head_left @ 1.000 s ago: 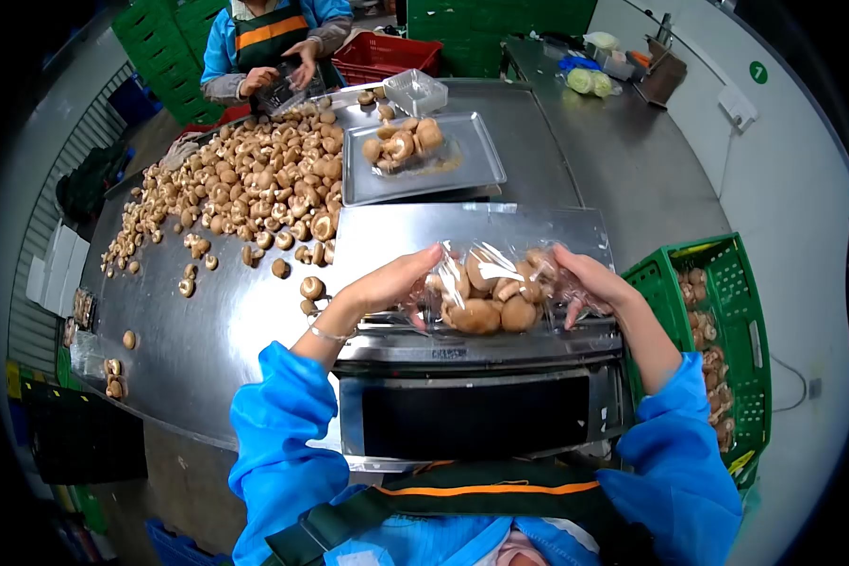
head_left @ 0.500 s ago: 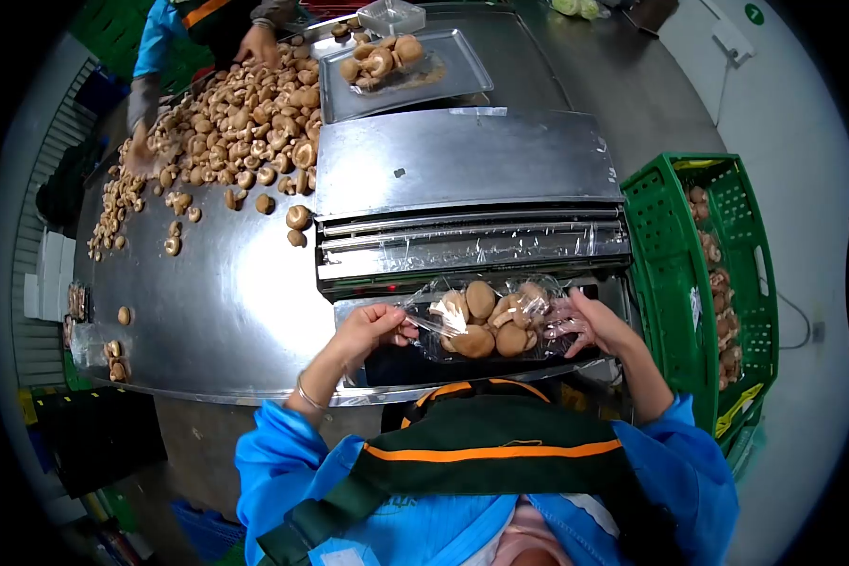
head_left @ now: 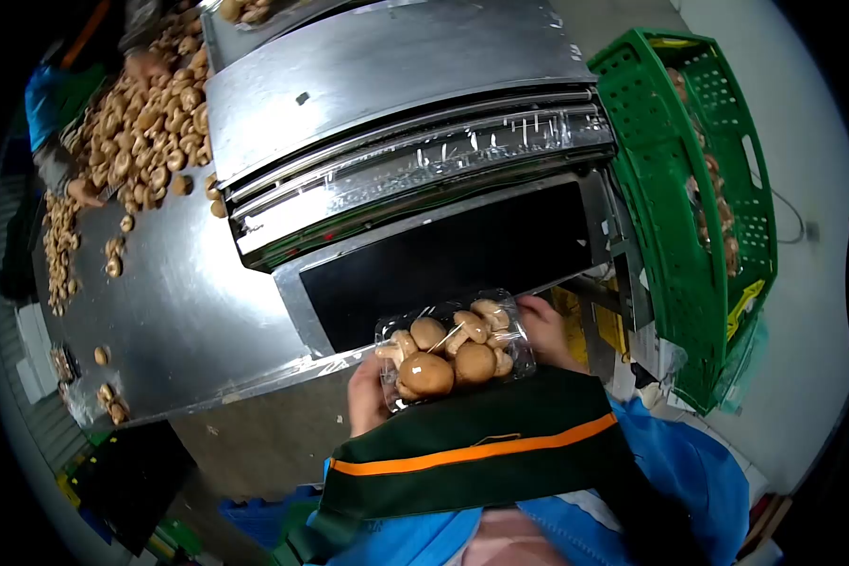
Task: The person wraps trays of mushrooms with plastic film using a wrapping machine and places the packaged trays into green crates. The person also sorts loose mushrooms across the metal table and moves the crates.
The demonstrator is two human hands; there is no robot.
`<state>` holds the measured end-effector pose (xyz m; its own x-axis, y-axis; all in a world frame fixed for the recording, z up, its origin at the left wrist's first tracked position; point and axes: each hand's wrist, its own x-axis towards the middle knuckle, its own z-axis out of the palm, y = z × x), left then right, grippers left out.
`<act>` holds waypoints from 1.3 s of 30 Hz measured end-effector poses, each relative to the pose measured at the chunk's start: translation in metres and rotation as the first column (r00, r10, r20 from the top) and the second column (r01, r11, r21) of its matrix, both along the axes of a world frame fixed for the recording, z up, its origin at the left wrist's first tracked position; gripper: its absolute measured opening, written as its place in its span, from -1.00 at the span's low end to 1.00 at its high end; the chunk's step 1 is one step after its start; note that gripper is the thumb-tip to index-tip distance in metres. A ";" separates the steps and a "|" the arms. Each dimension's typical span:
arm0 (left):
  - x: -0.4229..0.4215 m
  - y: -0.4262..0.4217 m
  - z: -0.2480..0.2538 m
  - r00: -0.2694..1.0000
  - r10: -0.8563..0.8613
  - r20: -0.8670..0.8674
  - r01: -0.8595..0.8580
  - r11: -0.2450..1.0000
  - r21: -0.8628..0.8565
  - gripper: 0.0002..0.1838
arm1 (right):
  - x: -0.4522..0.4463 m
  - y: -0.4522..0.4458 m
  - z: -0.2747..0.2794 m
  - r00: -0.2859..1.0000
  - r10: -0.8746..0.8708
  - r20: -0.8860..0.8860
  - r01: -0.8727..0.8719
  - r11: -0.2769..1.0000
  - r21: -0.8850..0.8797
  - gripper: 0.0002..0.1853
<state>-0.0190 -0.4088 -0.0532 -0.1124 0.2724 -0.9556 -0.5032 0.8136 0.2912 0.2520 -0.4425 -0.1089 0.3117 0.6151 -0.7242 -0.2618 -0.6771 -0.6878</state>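
Note:
A clear plastic tray of brown mushrooms [head_left: 453, 351], covered in shiny film, is held just in front of my apron at the table's front edge. My left hand [head_left: 365, 394] is closed on its left end, and my right hand [head_left: 545, 333] grips the right end. The undersides of both hands and several fingers are hidden behind the tray. Beyond it lies the black plate [head_left: 448, 259] of the wrapping machine, whose metal bars [head_left: 424, 160] carry film.
A green crate [head_left: 656, 217] with packed mushrooms stands at the right. Loose mushrooms [head_left: 146, 132] are heaped on the steel table [head_left: 193, 311] at the upper left, where a co-worker's hand [head_left: 85, 192] touches them. The machine's metal cover [head_left: 396, 71] rises behind the bars.
The mushroom tray has moved from over the black plate toward my body. Its film now looks tight, and my hands have shifted to its ends. The camera view has turned and moved closer.

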 end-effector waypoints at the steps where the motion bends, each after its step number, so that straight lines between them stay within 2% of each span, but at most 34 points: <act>1: -0.020 -0.033 -0.067 0.941 -0.333 -0.062 0.335 0.890 0.310 -0.84 | -0.015 0.023 0.012 0.908 0.394 0.140 -0.402 0.915 0.030 -0.62; 2: -0.015 -0.024 -0.074 0.918 -0.396 -0.019 0.382 0.871 0.309 -0.83 | -0.028 0.029 0.017 0.830 0.548 0.106 -0.556 0.828 0.074 -0.59; 3: -0.006 -0.011 -0.063 0.910 -0.407 0.076 0.369 0.881 0.297 -0.82 | -0.036 0.033 0.023 0.778 0.627 -0.034 -0.619 0.775 0.127 -0.57; 5: 0.000 0.008 -0.040 0.872 -0.439 0.218 0.353 0.871 0.342 -0.78 | -0.039 0.038 0.044 0.689 0.650 -0.321 -0.618 0.758 0.209 -0.53; 8: 0.011 0.029 -0.002 0.778 -0.543 0.316 0.392 0.813 0.431 -0.73 | -0.028 0.038 0.079 0.604 0.557 -0.570 -0.525 0.816 0.241 -0.46; 11: 0.032 0.060 0.035 0.683 -0.655 0.323 0.427 0.717 0.551 -0.67 | -0.007 0.040 0.113 0.604 0.432 -0.670 -0.339 0.900 0.275 -0.40; 12: 0.042 0.071 0.047 0.656 -0.687 0.312 0.436 0.683 0.586 -0.65 | 0.001 0.036 0.119 0.556 0.471 -0.685 -0.231 0.879 0.417 -0.37; 14: 0.061 0.093 0.069 0.608 -0.746 0.272 0.460 0.610 0.646 -0.60 | 0.008 0.046 0.139 0.662 0.599 -0.451 -0.170 0.706 0.688 -0.37; 15: 0.071 0.104 0.079 0.593 -0.767 0.244 0.469 0.576 0.669 -0.58 | 0.012 0.056 0.141 0.787 0.572 -0.230 -0.293 0.676 0.676 -0.40; 17: 0.086 0.126 0.099 0.588 -0.787 0.189 0.475 0.524 0.707 -0.54 | 0.036 0.077 0.161 0.880 0.280 -0.384 -0.053 0.860 0.507 -0.48; 18: 0.092 0.139 0.108 0.596 -0.788 0.152 0.480 0.501 0.720 -0.52 | 0.052 0.085 0.169 0.906 0.060 -0.419 0.208 0.799 0.565 -0.55; 19: 0.098 0.152 0.122 0.636 -0.745 0.201 0.444 0.566 0.695 -0.60 | 0.076 0.094 0.181 0.921 -0.082 -0.381 0.327 0.696 0.639 -0.56; 21: 0.113 0.178 0.139 0.522 -0.828 -0.204 0.568 0.160 0.807 -0.74 | 0.153 0.111 0.217 0.911 -0.368 -0.185 0.362 0.501 0.787 -0.57; 22: 0.117 0.187 0.139 0.518 -0.787 -0.336 0.616 0.070 0.785 -0.79 | 0.196 0.120 0.235 0.864 -0.500 -0.058 0.317 0.451 0.834 -0.58; 23: 0.117 0.192 0.138 0.507 -0.729 -0.460 0.666 -0.008 0.746 -0.84 | 0.241 0.129 0.248 0.798 -0.598 0.077 0.257 0.453 0.854 -0.58; 24: 0.122 0.195 0.139 0.518 -0.711 -0.476 0.700 0.032 0.714 -0.87 | 0.284 0.138 0.254 0.737 -0.650 0.184 0.222 0.490 0.843 -0.58; 25: 0.120 0.196 0.126 0.571 -0.673 -0.470 0.687 0.079 0.722 -0.90 | 0.329 0.142 0.251 0.712 -0.614 0.341 0.151 0.609 0.779 -0.59; 27: 0.119 0.191 0.109 0.664 -0.624 -0.411 0.662 0.237 0.711 -0.91 | 0.385 0.178 0.210 0.767 -0.566 0.303 0.228 0.681 0.695 -0.61; 28: 0.122 0.191 0.106 0.691 -0.580 -0.431 0.660 0.263 0.704 -0.91 | 0.402 0.197 0.179 0.792 -0.541 0.282 0.260 0.717 0.647 -0.61; 29: 0.121 0.191 0.106 0.702 -0.559 -0.441 0.658 0.271 0.702 -0.90 | 0.403 0.219 0.145 0.830 -0.555 0.049 0.436 0.701 0.564 -0.63; 30: 0.118 0.192 0.109 0.711 -0.539 -0.451 0.657 0.281 0.700 -0.89 | 0.416 0.231 0.099 0.878 -0.470 -0.090 0.466 0.799 0.380 -0.68; 31: 0.115 0.193 0.112 0.719 -0.519 -0.462 0.657 0.289 0.697 -0.88 | 0.400 0.249 0.070 0.863 -0.452 -0.225 0.505 0.793 0.342 -0.71; 32: 0.112 0.194 0.113 0.709 -0.504 -0.493 0.667 0.255 0.700 -0.86 | 0.387 0.269 0.033 0.789 -0.559 -0.253 0.612 0.750 0.251 -0.72; 33: 0.106 0.195 0.111 0.733 -0.486 -0.477 0.654 0.310 0.690 -0.86 | 0.375 0.279 0.008 0.797 -0.567 -0.207 0.600 0.784 0.160 -0.70; 34: 0.101 0.195 0.112 0.723 -0.482 -0.494 0.668 0.308 0.677 -0.85 | 0.368 0.285 -0.027 0.810 -0.566 -0.151 0.585 0.799 0.141 -0.64; 35: 0.096 0.196 0.113 0.716 -0.476 -0.511 0.680 0.308 0.666 -0.85 | 0.365 0.288 -0.034 0.796 -0.601 -0.069 0.604 0.783 0.148 -0.60; 36: 0.086 0.196 0.111 0.697 -0.475 -0.537 0.707 0.333 0.624 -0.85 | 0.369 0.286 -0.034 0.838 -0.544 -0.041 0.543 0.823 0.166 -0.58; 37: 0.074 0.197 0.111 0.683 -0.464 -0.564 0.727 0.365 0.581 -0.86 | 0.383 0.273 -0.047 0.869 -0.489 -0.073 0.494 0.853 0.170 -0.46; 38: 0.063 0.201 0.114 0.672 -0.453 -0.586 0.740 0.370 0.562 -0.82 | 0.367 0.263 -0.014 0.858 -0.489 -0.161 0.513 0.833 0.205 -0.30; 39: 0.048 0.210 0.102 0.473 -0.320 -0.821 0.872 0.300 0.386 -0.92 | 0.352 0.259 0.021 0.857 -0.514 0.044 0.509 0.856 0.090 -0.14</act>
